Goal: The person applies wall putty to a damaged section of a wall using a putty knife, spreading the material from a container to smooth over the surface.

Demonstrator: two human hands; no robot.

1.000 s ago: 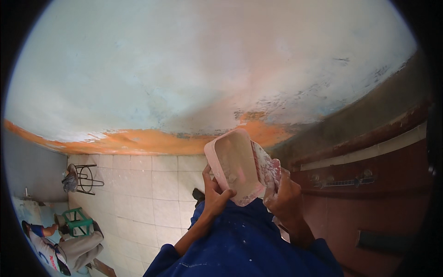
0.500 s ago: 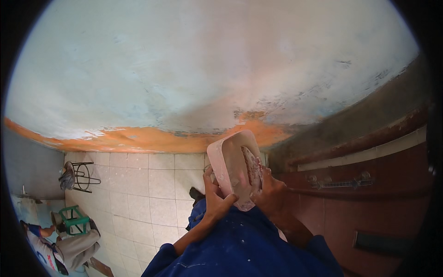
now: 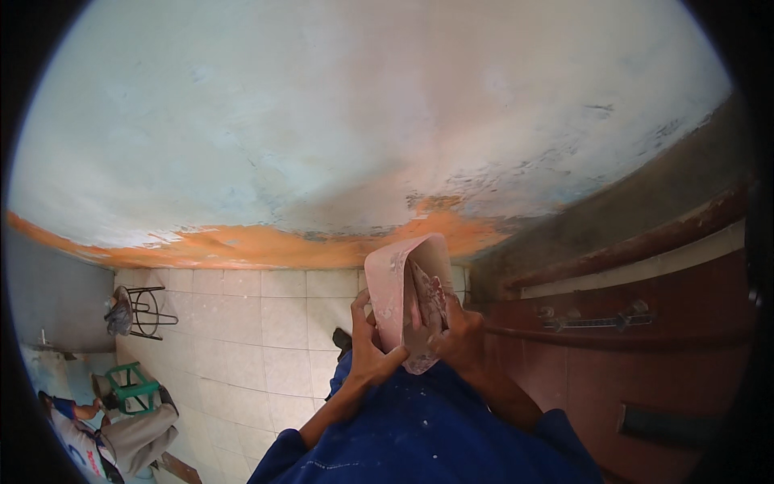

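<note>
My left hand grips a pale pink plastic tub by its near left side, thumb at the rim. Smears of pale, dried material mark the tub, which is tilted with its opening toward the right. In my right hand is a flat scraper, coated with whitish and reddish smears; its blade lies inside the tub's opening. Fingers of the right hand are wrapped round its near end, so the handle is hidden. Just beyond the tub stands a patchy wall, pale above and orange along its foot.
A dark red door with a metal handle is close on my right. Off to the left on the tiled floor are a black-framed stool, a green stool and a seated person.
The tub has turned and tipped, so more of its left outer side shows. The scraper has shifted slightly within the opening, and both hands keep their hold.
</note>
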